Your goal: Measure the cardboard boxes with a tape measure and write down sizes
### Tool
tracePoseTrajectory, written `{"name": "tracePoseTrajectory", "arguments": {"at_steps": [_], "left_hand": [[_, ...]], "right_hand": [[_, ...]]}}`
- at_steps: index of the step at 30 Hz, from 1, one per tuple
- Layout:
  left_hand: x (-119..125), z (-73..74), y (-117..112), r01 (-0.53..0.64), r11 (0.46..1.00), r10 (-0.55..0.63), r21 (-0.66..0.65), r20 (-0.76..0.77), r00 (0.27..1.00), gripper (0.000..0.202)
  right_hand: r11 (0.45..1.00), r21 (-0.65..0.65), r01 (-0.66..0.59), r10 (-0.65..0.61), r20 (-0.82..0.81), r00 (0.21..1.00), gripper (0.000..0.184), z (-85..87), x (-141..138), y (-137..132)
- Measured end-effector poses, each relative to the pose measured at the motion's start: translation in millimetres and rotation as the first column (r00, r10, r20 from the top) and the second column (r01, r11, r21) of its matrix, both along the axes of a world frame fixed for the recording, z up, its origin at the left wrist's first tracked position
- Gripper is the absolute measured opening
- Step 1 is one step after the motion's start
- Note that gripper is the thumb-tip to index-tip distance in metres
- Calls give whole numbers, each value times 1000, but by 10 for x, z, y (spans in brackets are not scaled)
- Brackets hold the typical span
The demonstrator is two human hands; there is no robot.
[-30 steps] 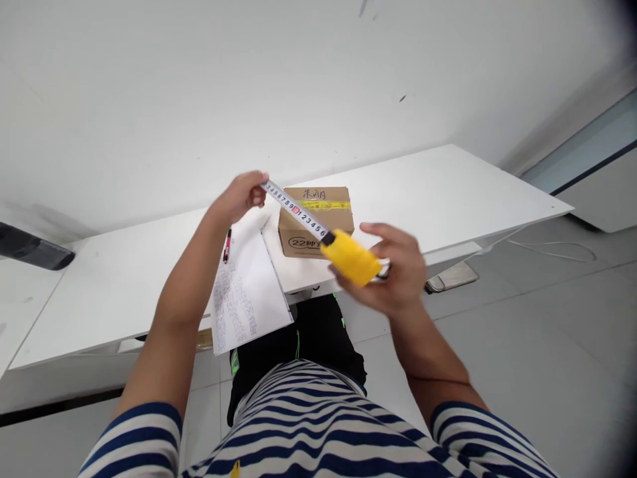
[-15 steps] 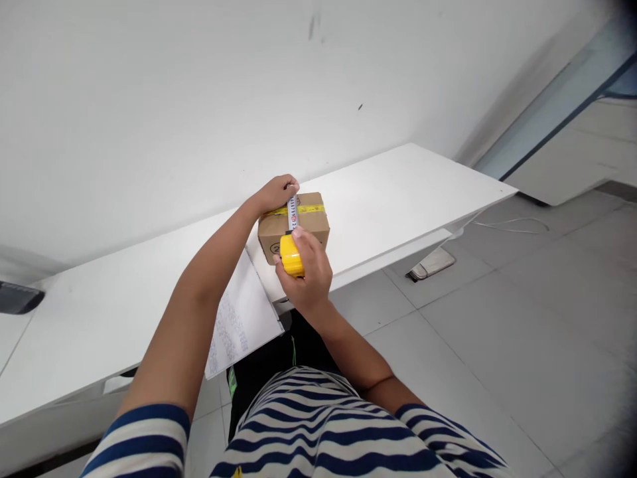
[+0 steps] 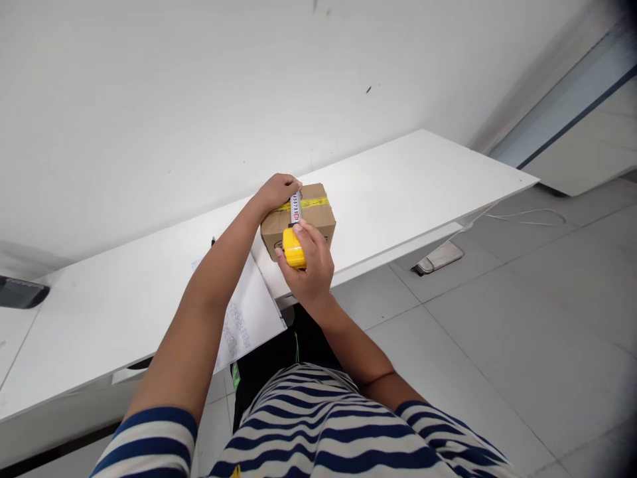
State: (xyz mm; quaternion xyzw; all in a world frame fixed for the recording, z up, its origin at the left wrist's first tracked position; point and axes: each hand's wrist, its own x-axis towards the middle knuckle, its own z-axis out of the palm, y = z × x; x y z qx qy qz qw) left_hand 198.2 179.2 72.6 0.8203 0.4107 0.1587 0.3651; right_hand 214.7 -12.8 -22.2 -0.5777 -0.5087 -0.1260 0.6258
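A small cardboard box [image 3: 318, 214] sealed with yellow tape sits on the white table [image 3: 398, 186]. My right hand [image 3: 308, 265] is closed round the yellow tape measure case [image 3: 292, 247] at the box's near top edge. The white tape blade [image 3: 295, 207] runs across the box top to its far edge. There my left hand [image 3: 276, 191] pinches the blade's end against the box. A sheet of paper [image 3: 246, 312] with printed text lies on the table left of the box, partly under my left arm.
A white wall rises behind the table. A dark object [image 3: 20, 292] lies at the far left edge. On the grey tiled floor to the right are a flat grey plate [image 3: 438, 257] and a thin white cable [image 3: 527, 216].
Both hands came down from mid-air to the box. The tape, held slanted above the table before, now lies across the box top, with less blade showing between my hands.
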Motion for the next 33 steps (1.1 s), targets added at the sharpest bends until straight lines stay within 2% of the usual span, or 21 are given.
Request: {"name": "tracePoseTrajectory", "arguments": {"at_steps": [2,5,8,12,18,27,30,33], "left_hand": [[-11,-14,-9,-21,1000,21,20,14,1000,23],[-23,-32,-39,-65,996,63,62,38,997,30],[-23,-41,-73,-66,994,60,83,69,996,16],[-19,-42,-86,-57,993,50,101,75,996,14],[-21,-62,-71,-59,989,49,133,73,996,12],[-11,-80,-78,-39,991,37,128,20,999,21],[-14,-113,-18,-19,981,17,195,12,1000,25],[-52,-115,29,-54,949,5,310,156,988,20]], "right_hand": [[1000,-1,3,-3,3,1000,71,-12,4,15],[997,-70,-15,14,-14,1000,67,-16,26,37],[994,-105,-5,5,-4,1000,66,-11,49,44],[992,-125,7,-5,16,1000,64,-11,63,38],[993,60,103,-108,94,990,45,5,73,61],[995,61,73,-77,64,995,44,-14,85,56],[995,65,76,-81,71,994,46,-2,89,61],[993,110,43,-53,85,995,49,-56,103,87]]}}
